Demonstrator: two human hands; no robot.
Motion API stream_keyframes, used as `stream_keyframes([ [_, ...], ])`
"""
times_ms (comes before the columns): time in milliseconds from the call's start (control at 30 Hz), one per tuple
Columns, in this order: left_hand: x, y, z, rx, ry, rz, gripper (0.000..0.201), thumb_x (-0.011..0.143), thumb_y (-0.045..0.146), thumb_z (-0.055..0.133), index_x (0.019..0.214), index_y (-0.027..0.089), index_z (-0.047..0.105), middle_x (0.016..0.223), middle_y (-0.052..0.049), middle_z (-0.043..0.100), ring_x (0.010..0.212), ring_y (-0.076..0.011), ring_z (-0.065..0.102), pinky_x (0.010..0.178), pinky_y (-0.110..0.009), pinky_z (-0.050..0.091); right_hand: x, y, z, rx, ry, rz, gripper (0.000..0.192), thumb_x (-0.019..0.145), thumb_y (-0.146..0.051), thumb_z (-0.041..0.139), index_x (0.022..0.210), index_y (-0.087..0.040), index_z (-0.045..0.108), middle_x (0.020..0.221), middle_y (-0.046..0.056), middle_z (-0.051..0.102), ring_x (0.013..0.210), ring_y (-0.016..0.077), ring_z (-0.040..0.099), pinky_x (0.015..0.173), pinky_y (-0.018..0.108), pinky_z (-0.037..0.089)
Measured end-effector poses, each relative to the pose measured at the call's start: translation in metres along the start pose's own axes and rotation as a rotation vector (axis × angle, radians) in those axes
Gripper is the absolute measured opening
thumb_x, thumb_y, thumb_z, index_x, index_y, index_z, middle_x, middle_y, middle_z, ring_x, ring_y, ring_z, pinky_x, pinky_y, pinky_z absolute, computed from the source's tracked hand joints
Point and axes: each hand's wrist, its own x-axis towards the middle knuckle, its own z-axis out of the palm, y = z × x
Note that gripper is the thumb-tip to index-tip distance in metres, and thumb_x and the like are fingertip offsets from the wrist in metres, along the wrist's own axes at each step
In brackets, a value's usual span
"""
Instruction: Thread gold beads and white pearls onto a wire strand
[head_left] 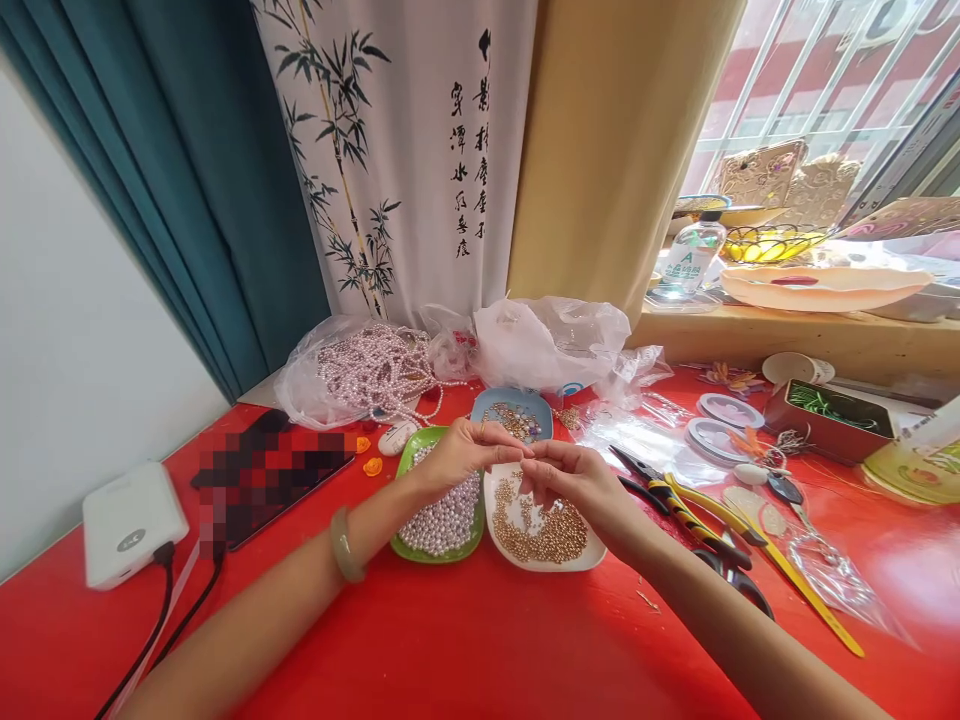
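**Red table, beads at centre frame**

Red tabletop [480, 650] fills the lower frame. At centre, left hand [457, 455] and right hand [574, 485] meet fingertip to fingertip, pinched narrow above a white dish of gold beads [544, 530]; whatever they hold is too small to tell. Calligraphy marks the curtain [469, 150] in the upper centre.

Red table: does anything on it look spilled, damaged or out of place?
Little stands out. Two orange bits lie loose on the red table left of the green dish of pearl beads. A pale scrap lies near the right hand. The gold beads stay inside the white dish.
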Motion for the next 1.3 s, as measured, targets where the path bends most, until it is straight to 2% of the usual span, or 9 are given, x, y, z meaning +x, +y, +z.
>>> stream_keyframes([
  [133,0.000,0.002,-0.001,-0.015,0.072,0.095,0.007,0.061,0.023,0.065,0.064,0.018,0.068,0.066,-0.001,0.057,0.065,-0.0096,0.049,0.062,-0.023,0.037,0.003,0.002,-0.005,-0.086,0.013,-0.004,0.021,0.071,-0.035,0.055,0.077,-0.015,0.058,0.061,-0.001,0.056,0.049,0.0071,0.048,0.047,0.020,0.037],
  [233,0.001,0.003,-0.002,-0.012,0.158,0.163,0.003,0.062,0.022,0.065,0.062,0.019,0.067,0.069,-0.001,0.060,0.071,-0.0112,0.052,0.070,-0.025,0.039,0.003,-0.001,-0.010,-0.216,0.052,-0.003,0.017,0.069,-0.031,0.057,0.078,-0.016,0.059,0.070,0.001,0.059,0.059,0.0095,0.051,0.054,0.022,0.039],
  [367,-0.001,0.003,0.001,0.097,0.180,0.194,0.006,0.062,0.023,0.065,0.066,0.019,0.068,0.068,-0.001,0.057,0.070,-0.0113,0.051,0.069,-0.026,0.040,0.000,-0.008,-0.011,-0.316,0.089,-0.061,0.020,0.069,-0.029,0.057,0.085,-0.018,0.060,0.081,0.003,0.060,0.066,0.0111,0.052,0.059,0.023,0.040],
  [533,-0.006,0.004,0.007,0.155,0.161,0.236,0.008,0.063,0.024,0.064,0.068,0.019,0.068,0.068,-0.001,0.054,0.067,-0.0107,0.050,0.064,-0.025,0.040,-0.002,-0.012,-0.009,-0.281,0.042,-0.027,0.017,0.071,-0.031,0.055,0.075,-0.017,0.062,0.063,0.000,0.056,0.053,0.0083,0.047,0.048,0.021,0.036],
  [633,-0.006,0.006,0.009,0.182,0.173,0.214,0.011,0.064,0.025,0.063,0.072,0.018,0.067,0.071,-0.002,0.056,0.069,-0.0116,0.051,0.065,-0.025,0.041,-0.002,-0.013,-0.011,-0.247,0.049,-0.002,0.014,0.071,-0.030,0.055,0.069,-0.017,0.060,0.061,-0.001,0.057,0.048,0.0072,0.047,0.045,0.020,0.036],
  [767,-0.003,0.004,0.008,0.232,0.182,0.097,0.031,0.068,0.028,0.058,0.097,0.017,0.059,0.074,-0.003,0.060,0.071,-0.0124,0.053,0.068,-0.026,0.041,-0.003,-0.020,-0.017,-0.209,0.094,-0.014,0.016,0.073,-0.032,0.053,0.071,-0.017,0.057,0.069,0.002,0.062,0.050,0.0078,0.052,0.047,0.021,0.040],
  [933,-0.001,-0.010,0.004,0.550,0.069,-0.009,0.015,0.067,0.025,0.057,0.077,0.016,0.063,0.075,-0.003,0.063,0.068,-0.0142,0.054,0.063,-0.026,0.040,-0.008,-0.033,-0.025,-0.204,0.230,-0.068,0.015,0.072,-0.032,0.055,0.072,-0.017,0.056,0.063,0.002,0.061,0.054,0.0103,0.056,0.051,0.023,0.044],
  [1100,-0.001,-0.022,0.002,0.890,0.006,0.129,0.017,0.072,0.018,0.049,0.080,0.019,0.065,0.082,-0.004,0.065,0.079,-0.0174,0.055,0.073,-0.028,0.039,-0.017,-0.045,-0.031,-0.192,0.340,-0.178,0.015,0.072,-0.032,0.054,0.073,-0.017,0.057,0.068,0.003,0.061,0.057,0.0106,0.056,0.054,0.024,0.046],
  [1300,0.006,-0.029,0.010,0.987,-0.126,0.171,0.023,0.071,0.013,0.046,0.086,0.018,0.064,0.089,-0.007,0.064,0.082,-0.0181,0.056,0.075,-0.028,0.039,-0.019,-0.048,-0.038,-0.183,0.351,-0.202,0.016,0.072,-0.032,0.053,0.075,-0.017,0.058,0.068,0.004,0.061,0.059,0.0116,0.057,0.054,0.025,0.046],
])
